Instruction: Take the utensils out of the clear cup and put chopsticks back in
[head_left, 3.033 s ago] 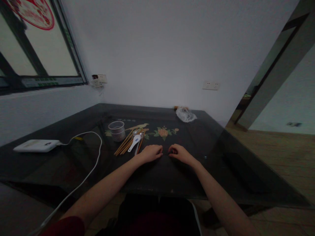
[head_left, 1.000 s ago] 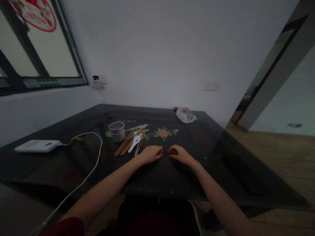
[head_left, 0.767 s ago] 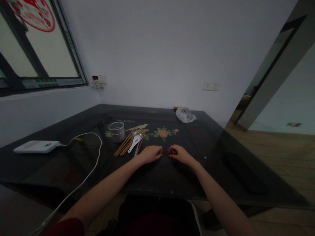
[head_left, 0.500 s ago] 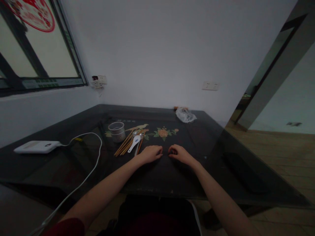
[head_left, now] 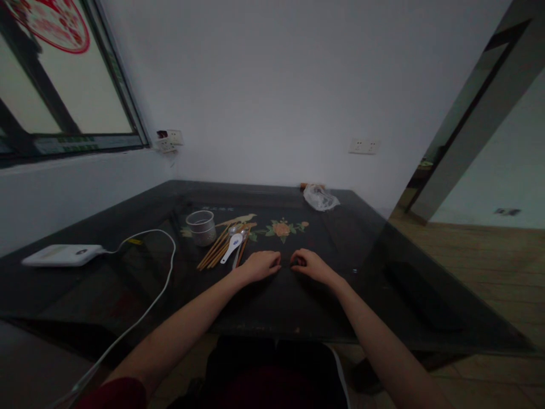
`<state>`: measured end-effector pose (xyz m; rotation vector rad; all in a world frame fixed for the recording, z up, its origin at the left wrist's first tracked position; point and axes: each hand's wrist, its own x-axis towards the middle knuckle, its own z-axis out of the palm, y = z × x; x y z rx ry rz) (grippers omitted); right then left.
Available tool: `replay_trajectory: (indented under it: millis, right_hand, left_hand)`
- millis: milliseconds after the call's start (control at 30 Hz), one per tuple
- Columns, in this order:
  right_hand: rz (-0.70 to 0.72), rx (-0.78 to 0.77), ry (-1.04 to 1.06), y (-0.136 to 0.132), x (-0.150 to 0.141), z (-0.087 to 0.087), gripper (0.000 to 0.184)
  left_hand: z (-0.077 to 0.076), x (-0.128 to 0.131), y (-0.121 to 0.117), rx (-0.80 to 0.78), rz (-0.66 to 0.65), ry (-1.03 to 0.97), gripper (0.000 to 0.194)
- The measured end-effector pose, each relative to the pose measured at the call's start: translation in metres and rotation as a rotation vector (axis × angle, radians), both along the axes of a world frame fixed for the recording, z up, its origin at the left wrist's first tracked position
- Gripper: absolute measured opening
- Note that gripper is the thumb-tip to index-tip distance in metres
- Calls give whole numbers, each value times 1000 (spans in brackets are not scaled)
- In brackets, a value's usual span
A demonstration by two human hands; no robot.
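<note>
My left hand (head_left: 263, 265) rests on the dark glass-topped table (head_left: 298, 307), fingers curled under, with nothing visible in it. My right hand (head_left: 310, 264) lies a little to its right, also curled with fingers tucked in, and nothing shows in it. Just left of my left hand lies a bundle of wooden chopsticks (head_left: 215, 250) with a white ceramic spoon (head_left: 231, 248) and a metal spoon on top. A small metal cup (head_left: 201, 226) stands upright behind the chopsticks.
A white device (head_left: 62, 255) with a white cable (head_left: 157, 284) lies at the table's left. A crumpled clear plastic bag (head_left: 320, 197) sits by the back wall. A doorway opens to the right, with wooden floor beyond the table's right edge.
</note>
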<state>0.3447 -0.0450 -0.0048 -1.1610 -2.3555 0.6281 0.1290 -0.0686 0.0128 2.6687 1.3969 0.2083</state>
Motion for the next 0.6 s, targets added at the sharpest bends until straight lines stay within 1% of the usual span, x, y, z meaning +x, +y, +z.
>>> replay_trajectory:
  millis: [233,600]
  right_hand:
    - [-10,9,-9,2,0,-4,15]
    - [5,14,-13,2,1,-1,16]
  left_hand:
    - [-1,0,1,-5,-2,4,10]
    - [2,1,-2,-10,9,13,10]
